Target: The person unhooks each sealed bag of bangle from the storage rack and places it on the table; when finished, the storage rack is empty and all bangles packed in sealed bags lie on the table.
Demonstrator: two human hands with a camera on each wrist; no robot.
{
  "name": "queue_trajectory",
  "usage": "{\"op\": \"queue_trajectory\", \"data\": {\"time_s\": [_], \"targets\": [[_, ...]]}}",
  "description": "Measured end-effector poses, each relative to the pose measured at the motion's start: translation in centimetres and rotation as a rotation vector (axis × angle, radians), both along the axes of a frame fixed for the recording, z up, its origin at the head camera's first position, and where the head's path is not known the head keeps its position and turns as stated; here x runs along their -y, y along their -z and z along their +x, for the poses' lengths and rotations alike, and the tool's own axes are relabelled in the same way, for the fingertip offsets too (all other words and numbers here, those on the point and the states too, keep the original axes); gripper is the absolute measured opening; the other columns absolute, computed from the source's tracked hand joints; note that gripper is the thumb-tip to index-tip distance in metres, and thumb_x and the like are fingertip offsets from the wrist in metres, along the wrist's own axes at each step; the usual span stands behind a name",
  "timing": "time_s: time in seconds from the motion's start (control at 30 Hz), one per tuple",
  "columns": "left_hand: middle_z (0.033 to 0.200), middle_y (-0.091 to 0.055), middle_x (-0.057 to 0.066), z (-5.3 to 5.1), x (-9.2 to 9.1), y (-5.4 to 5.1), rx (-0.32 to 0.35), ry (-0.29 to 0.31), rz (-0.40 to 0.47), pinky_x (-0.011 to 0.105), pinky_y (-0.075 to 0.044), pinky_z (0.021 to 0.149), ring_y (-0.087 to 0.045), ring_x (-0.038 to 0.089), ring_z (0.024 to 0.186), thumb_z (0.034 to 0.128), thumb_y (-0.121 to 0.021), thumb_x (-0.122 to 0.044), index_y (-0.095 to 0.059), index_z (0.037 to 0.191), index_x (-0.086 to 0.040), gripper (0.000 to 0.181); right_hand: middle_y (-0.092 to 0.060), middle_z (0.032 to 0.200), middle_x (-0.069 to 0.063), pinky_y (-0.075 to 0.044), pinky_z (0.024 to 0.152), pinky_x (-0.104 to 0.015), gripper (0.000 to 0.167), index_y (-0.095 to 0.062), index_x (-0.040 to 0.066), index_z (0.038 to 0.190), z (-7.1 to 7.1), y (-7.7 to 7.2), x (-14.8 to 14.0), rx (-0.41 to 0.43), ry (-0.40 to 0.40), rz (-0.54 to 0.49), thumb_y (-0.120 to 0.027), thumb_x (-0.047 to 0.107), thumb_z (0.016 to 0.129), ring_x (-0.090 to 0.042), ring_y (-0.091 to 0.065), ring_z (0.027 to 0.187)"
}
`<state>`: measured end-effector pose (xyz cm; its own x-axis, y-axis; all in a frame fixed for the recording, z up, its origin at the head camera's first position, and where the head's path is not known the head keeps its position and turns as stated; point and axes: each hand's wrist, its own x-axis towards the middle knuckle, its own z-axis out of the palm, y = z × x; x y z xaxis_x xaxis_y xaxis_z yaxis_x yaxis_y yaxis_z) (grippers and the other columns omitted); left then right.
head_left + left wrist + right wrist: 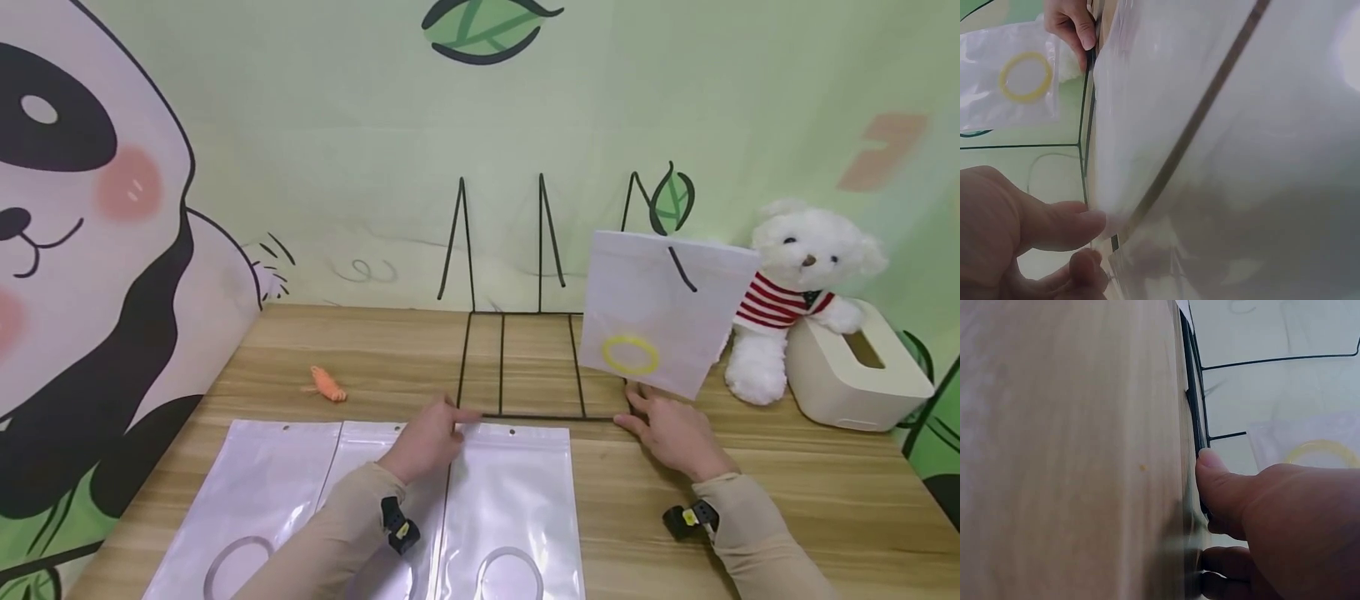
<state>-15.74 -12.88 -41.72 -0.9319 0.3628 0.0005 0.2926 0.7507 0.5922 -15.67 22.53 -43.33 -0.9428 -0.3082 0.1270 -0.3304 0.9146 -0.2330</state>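
A black wire display rack (540, 416) lies with its base on the wooden table, its upright hooks rising at the back. My left hand (423, 442) grips the front left corner of the base, thumb and fingers close about the wire in the left wrist view. At the front right corner, my right hand (678, 433) holds the base bar, its thumb (1213, 465) pressed on the wire. From the right hook hangs a white zip bag (667, 308) with a yellow ring mark low on it, hiding part of the rack.
Several white plastic zip bags (517, 492) lie side by side at the front, partly under my left arm. A small orange object (327, 383) lies left of the rack. A white teddy bear (806, 267) leans by a cream tissue box (855, 375) on the right.
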Motion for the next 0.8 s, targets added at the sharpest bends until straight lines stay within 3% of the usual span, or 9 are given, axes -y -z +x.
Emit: {"op": "queue_trajectory", "data": {"time_s": [0.17,0.4,0.53,0.67,0.8], "targets": [[0.100,-0.051,0.014,-0.3,0.1,0.1,-0.032,-0.001,-0.013,0.029,-0.043,0.055,-0.050,0.020,0.069,0.0762,-0.064,0.008,-0.069,0.119,-0.004,0.045,-0.054,0.134,-0.024,-0.052,0.058,-0.048,0.056,-0.054,-0.003,0.135,0.0,0.2,0.0,-0.006,-0.002,-0.002,-0.062,0.035,0.095,-0.040,-0.065,0.082],[0.111,-0.052,0.016,-1.3,0.1,-0.4,0.026,-0.087,0.030,0.036,-0.051,0.072,-0.058,0.024,0.088,0.0852,-0.071,-0.006,-0.066,0.122,-0.003,0.038,-0.057,0.130,-0.024,-0.053,0.061,-0.049,0.055,-0.054,-0.003,0.134,-0.1,0.2,-0.1,-0.005,0.000,-0.003,-0.062,0.035,0.095,-0.039,-0.066,0.083],[0.106,-0.061,0.013,-2.0,0.0,-0.5,-0.008,-0.059,0.003,0.040,-0.050,0.079,-0.059,0.025,0.092,0.0853,-0.074,-0.013,-0.072,0.111,-0.006,0.027,-0.055,0.133,-0.024,-0.050,0.053,-0.043,0.056,-0.054,-0.003,0.135,-0.1,0.3,0.1,0.001,0.003,0.002,-0.062,0.036,0.095,-0.036,-0.065,0.076],[0.113,-0.060,0.016,-2.6,-0.3,-0.5,-0.050,-0.074,-0.082,0.046,-0.047,0.090,-0.056,0.030,0.104,0.0842,-0.077,-0.022,-0.068,0.118,-0.003,0.039,-0.049,0.138,-0.026,-0.043,0.045,-0.035,0.057,-0.053,-0.003,0.135,-0.1,0.3,0.2,0.033,0.008,0.003,-0.061,0.037,0.095,-0.030,-0.063,0.068],[0.134,-0.051,0.024,-3.7,-0.8,-0.8,-0.081,-0.102,-0.099,0.055,-0.037,0.104,-0.049,0.040,0.123,0.0852,-0.076,-0.026,-0.058,0.130,0.004,0.057,-0.046,0.141,-0.027,-0.046,0.047,-0.038,0.057,-0.053,-0.003,0.135,-0.1,0.1,0.3,0.043,0.022,0.001,-0.061,0.037,0.095,-0.037,-0.065,0.076]]}}
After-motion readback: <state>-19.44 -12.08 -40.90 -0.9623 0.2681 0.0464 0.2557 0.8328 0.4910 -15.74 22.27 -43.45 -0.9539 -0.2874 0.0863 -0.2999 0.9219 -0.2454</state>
